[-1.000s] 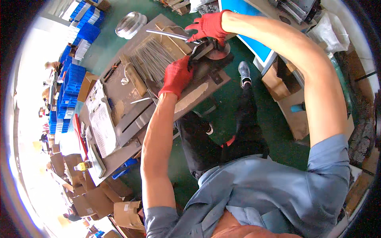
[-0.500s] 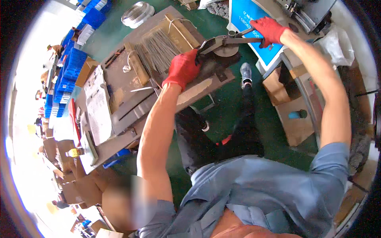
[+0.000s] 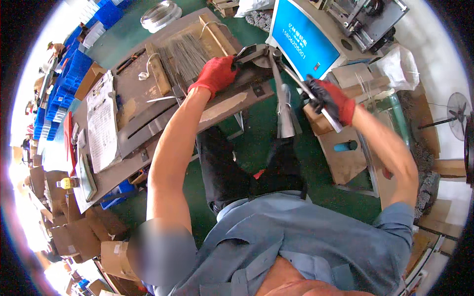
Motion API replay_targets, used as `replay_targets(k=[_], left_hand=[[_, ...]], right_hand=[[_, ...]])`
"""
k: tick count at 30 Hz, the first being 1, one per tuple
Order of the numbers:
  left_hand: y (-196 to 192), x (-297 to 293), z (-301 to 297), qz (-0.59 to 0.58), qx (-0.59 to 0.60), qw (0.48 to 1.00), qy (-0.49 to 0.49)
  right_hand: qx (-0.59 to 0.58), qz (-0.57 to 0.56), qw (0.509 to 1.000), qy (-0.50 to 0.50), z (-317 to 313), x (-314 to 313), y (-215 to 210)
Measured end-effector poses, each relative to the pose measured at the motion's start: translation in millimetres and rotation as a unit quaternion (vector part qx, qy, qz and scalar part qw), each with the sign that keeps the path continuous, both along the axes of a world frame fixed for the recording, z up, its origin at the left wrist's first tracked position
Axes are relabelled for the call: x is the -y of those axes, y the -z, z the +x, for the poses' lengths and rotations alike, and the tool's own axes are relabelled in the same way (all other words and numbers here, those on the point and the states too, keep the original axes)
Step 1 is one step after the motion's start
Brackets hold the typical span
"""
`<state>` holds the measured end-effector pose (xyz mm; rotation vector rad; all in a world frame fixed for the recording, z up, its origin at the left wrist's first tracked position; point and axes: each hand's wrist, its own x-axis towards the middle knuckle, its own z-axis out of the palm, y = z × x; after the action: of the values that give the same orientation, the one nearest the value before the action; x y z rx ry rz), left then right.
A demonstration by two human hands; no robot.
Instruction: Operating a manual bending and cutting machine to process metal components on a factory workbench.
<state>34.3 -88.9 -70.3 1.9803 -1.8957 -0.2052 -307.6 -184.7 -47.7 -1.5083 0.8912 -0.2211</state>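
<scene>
Red work gloves with dark palms cover both my hands. My left hand (image 3: 216,75) is closed beside a metal lever bender (image 3: 260,60) at the bench's near right corner; what its fingers grip is hidden. My right hand (image 3: 332,98) is wrapped round a long metal lever (image 3: 292,75) that slants from the bender's pivot down to the right. A second, wider metal bar (image 3: 285,116) points from the pivot toward me, off the bench edge. Beyond my left hand, a bundle of thin straight metal rods (image 3: 185,54) lies between two wooden rails (image 3: 158,71).
The brown bench (image 3: 143,111) carries a written paper sheet (image 3: 102,123) and dark pliers (image 3: 127,64). A blue-fronted machine (image 3: 302,42) stands close beyond the lever. Cardboard (image 3: 340,160) is below my right forearm. A fan (image 3: 458,116) stands at far right.
My right hand has come down toward me from beside the blue-fronted machine, swinging the lever with it. My left hand has stayed at the bender. The whole view has shifted a little.
</scene>
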Motion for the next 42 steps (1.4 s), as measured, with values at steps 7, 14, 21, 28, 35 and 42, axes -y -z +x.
replay_targets(k=[7,14,21,28,35,42], left_hand=[[3,-2,8,0.009,-0.011,1.0,-0.002],[-20,-12,0,0.038,-0.127,0.991,-0.002],[-33,-34,13,0.168,-0.236,0.957,-0.018],[-54,-41,11,0.198,-0.167,0.966,0.023],[-37,-37,28,0.179,-0.149,0.972,0.023],[-37,-11,16,0.167,-0.167,0.971,0.042]], right_hand=[[0.216,0.353,0.889,0.196,89,-111,25],[0.267,0.327,0.847,0.323,166,-149,26],[0.28,0.209,0.884,0.31,200,-144,57],[0.217,0.043,0.936,0.275,204,-140,78],[0.22,0.078,0.952,0.2,213,-129,61],[0.116,-0.003,0.97,0.213,225,-87,119]])
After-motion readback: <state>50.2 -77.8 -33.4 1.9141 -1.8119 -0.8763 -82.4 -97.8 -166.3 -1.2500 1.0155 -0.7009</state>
